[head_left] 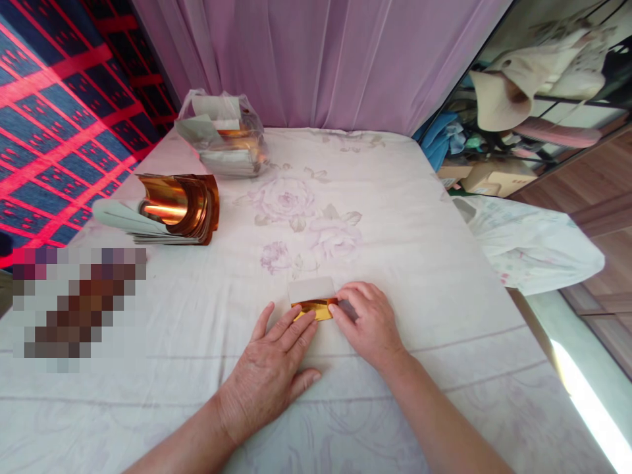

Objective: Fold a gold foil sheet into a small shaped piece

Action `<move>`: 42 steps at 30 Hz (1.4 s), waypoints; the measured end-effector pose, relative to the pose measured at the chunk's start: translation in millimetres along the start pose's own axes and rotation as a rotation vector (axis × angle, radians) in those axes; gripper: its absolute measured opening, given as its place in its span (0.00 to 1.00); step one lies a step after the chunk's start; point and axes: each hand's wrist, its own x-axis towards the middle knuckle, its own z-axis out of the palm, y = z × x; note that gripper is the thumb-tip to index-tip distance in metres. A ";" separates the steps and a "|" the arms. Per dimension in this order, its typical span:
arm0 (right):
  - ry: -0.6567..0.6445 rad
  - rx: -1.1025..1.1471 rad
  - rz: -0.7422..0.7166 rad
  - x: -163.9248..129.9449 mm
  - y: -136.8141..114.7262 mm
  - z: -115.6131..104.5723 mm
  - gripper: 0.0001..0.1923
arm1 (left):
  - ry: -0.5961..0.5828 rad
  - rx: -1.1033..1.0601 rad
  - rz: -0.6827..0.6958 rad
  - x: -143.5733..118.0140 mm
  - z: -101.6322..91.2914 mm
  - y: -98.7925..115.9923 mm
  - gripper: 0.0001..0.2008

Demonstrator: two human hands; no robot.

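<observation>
A small sheet of gold foil paper (311,289) lies on the tablecloth in front of me, its far part pale and its near part folded over to show shiny gold. My left hand (269,372) rests flat with fingers stretched out, and its fingertips press on the gold fold's left side. At the sheet's right end, the thumb and forefinger of my right hand (372,322) grip the folded edge. The fingertips cover part of the fold.
A curled stack of gold foil sheets (192,204) stands at the left. Behind it sits a clear plastic bag (222,141) of more sheets. A purple curtain (320,66) hangs at the back. A cluttered shelf (543,118) and a white bag (538,247) are at the right.
</observation>
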 end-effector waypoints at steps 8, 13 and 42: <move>-0.001 -0.039 0.020 -0.3 -0.2 0.9 0.05 | -0.029 0.004 0.017 -0.3 0.1 -2.0 0.28; 0.016 -0.048 0.050 -1.6 -0.3 2.5 0.06 | -0.044 -0.019 0.006 0.0 -1.1 -1.5 0.28; -0.098 -0.081 0.083 -1.8 -19.8 -3.8 0.07 | -0.018 -0.052 -0.045 3.2 -1.4 1.4 0.30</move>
